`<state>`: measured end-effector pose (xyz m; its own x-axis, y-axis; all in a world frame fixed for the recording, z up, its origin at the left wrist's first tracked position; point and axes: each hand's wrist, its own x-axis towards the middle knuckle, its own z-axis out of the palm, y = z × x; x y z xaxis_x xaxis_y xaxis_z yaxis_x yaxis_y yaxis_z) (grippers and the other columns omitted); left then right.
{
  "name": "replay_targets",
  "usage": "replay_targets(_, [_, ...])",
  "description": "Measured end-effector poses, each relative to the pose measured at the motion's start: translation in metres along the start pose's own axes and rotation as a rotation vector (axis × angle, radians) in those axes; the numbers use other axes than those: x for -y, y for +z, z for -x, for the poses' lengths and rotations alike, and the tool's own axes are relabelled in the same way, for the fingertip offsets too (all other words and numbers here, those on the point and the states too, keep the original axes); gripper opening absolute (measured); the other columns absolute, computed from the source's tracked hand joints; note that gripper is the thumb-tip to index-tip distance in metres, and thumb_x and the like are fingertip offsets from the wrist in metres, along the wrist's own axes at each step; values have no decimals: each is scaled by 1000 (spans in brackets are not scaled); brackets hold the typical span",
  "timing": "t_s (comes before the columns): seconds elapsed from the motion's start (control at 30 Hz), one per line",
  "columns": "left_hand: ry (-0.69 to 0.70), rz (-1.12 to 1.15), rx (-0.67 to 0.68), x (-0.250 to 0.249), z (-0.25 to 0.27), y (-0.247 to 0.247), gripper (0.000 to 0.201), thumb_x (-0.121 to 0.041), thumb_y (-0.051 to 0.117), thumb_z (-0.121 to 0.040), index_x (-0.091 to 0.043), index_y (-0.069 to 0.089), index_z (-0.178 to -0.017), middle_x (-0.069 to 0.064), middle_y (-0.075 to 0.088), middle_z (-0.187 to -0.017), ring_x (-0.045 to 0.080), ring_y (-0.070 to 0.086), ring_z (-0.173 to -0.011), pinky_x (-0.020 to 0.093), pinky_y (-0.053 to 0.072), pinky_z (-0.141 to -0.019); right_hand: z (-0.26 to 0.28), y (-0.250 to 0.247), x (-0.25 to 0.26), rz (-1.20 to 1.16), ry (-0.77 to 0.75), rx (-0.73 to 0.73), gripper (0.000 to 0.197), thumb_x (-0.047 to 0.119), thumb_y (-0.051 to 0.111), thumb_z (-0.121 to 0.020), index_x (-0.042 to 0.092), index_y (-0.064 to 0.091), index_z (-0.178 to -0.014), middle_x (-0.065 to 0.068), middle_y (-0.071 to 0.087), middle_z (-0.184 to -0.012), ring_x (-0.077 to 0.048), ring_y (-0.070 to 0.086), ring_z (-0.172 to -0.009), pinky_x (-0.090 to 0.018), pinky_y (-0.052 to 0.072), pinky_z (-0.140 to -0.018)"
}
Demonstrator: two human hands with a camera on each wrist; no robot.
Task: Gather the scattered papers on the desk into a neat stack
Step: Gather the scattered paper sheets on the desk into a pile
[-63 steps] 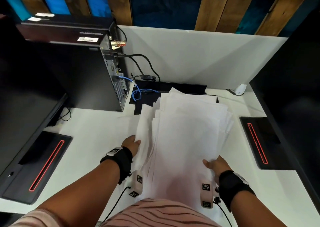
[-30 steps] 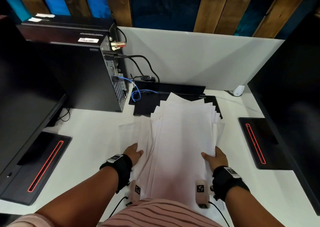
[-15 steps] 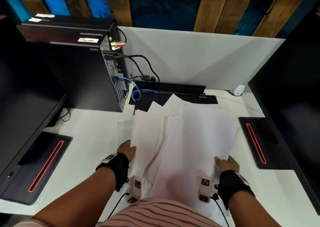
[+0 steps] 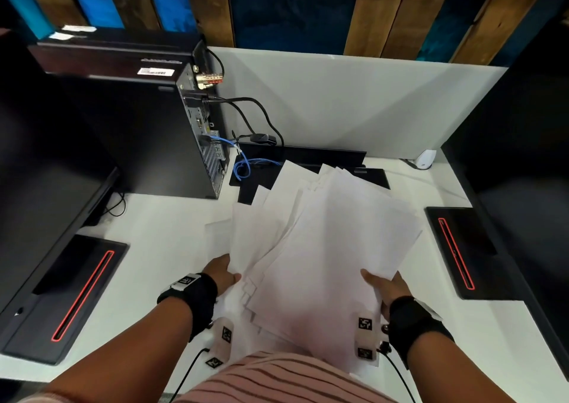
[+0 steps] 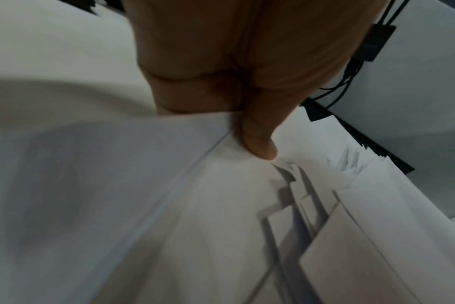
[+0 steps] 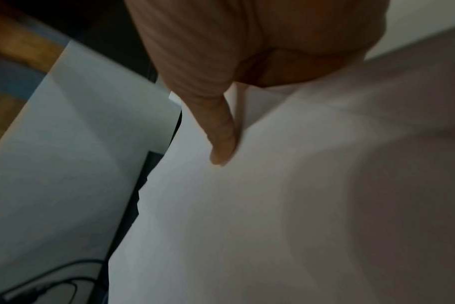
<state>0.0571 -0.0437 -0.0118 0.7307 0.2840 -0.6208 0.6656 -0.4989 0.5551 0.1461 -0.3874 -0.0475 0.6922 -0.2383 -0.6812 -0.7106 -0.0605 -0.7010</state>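
A loose sheaf of white papers [image 4: 320, 248] is held above the white desk [image 4: 160, 236] in front of me, fanned out with staggered edges and tilted to the right. My left hand [image 4: 221, 272] grips its left edge, thumb on top of the papers [image 5: 247, 205] in the left wrist view. My right hand [image 4: 383, 285] grips the near right edge, its thumb pressed on the top sheet [image 6: 247, 205]. Fingers of both hands are hidden under the sheets. One more sheet [image 4: 217, 236] lies flat on the desk under the sheaf's left side.
A black computer tower [image 4: 147, 132] with cables [image 4: 246, 116] stands at the back left. Black monitors with red-lit bases stand left [image 4: 70, 298] and right [image 4: 462, 252]. A black keyboard or tray [image 4: 308, 156] lies behind the papers by the white partition [image 4: 354, 101].
The sheaf was squeezed narrower a second ago, then fanned out again and swung to the right. Both hands kept their hold on its sides; the right hand moved right and lower.
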Motion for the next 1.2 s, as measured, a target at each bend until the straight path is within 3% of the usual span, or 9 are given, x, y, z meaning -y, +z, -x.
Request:
replay_targets(0.13, [31, 102, -46, 3, -1, -2, 54, -9, 70, -81, -8, 47, -130, 13, 60, -126, 26, 57, -113, 28, 44, -97, 1, 1, -6, 44, -53, -14, 57, -1, 78, -71, 8, 54, -122, -17, 62, -121, -35, 59, -112, -50, 42, -105])
replay_targets(0.2, [38, 266, -128, 0, -1, -2, 66, -14, 79, -73, -11, 44, -129, 9, 60, -124, 25, 59, -110, 36, 46, -99, 0, -1, -7, 72, -50, -33, 54, 0, 78, -71, 4, 55, -120, -19, 62, -122, -36, 58, -113, -49, 41, -105])
replay_targets(0.3, [45, 297, -165, -12, 0, 0, 79, -29, 82, -65, -13, 42, -132, 6, 59, -123, 25, 56, -113, 34, 44, -99, 3, -4, -6, 103, -28, -37, 55, 3, 79, -73, -3, 53, -121, -19, 60, -124, -37, 56, -115, -47, 40, -106])
replay_targets(0.4, [25, 150, -230, -27, 2, 1, 55, -15, 72, -80, -8, 50, -130, 13, 59, -127, 29, 55, -116, 28, 41, -95, 4, -7, -3, 145, -49, -29, 54, 1, 76, -75, -6, 52, -123, -13, 60, -121, -35, 56, -115, -40, 40, -104])
replay_targets(0.6, [188, 29, -446, -75, 27, -36, 29, -9, 62, -85, -7, 61, -113, 16, 67, -110, 30, 61, -101, 22, 38, -78, 7, -9, 4, 193, -84, -34, 54, -3, 73, -77, -8, 52, -126, -23, 58, -127, -37, 56, -116, -31, 40, -92])
replay_targets(0.8, [387, -78, -687, -127, 67, -101, 25, -7, 57, -87, -14, 63, -110, 9, 68, -98, 28, 61, -93, 32, 45, -81, 11, -8, 7, 183, -126, -3, 54, -6, 74, -74, -5, 54, -124, -22, 60, -123, -27, 55, -98, -30, 41, -90])
replay_targets(0.97, [512, 54, -855, -157, 104, -151, 28, -7, 56, -88, -15, 63, -115, 8, 67, -103, 19, 56, -90, 28, 42, -81, 9, -8, 5, 223, -107, 6, 54, 0, 75, -75, -2, 55, -125, -20, 62, -123, -34, 58, -111, -37, 43, -100])
replay_targets(1.07, [562, 170, -883, -163, 104, -167, 30, -8, 58, -86, -14, 63, -116, 6, 67, -109, 18, 59, -95, 25, 42, -83, 13, -7, 7, 277, -109, 14, 55, 0, 71, -78, -1, 51, -128, -20, 59, -125, -36, 56, -114, -40, 43, -101])
replay_targets(1.2, [516, 216, -771, -154, 74, -146, 27, -8, 63, -84, -8, 63, -111, 11, 69, -108, 25, 64, -97, 31, 49, -84, 20, -7, 10, 387, -156, 27, 52, -3, 60, -85, -3, 43, -133, -24, 55, -128, -38, 53, -115, -39, 42, -98])
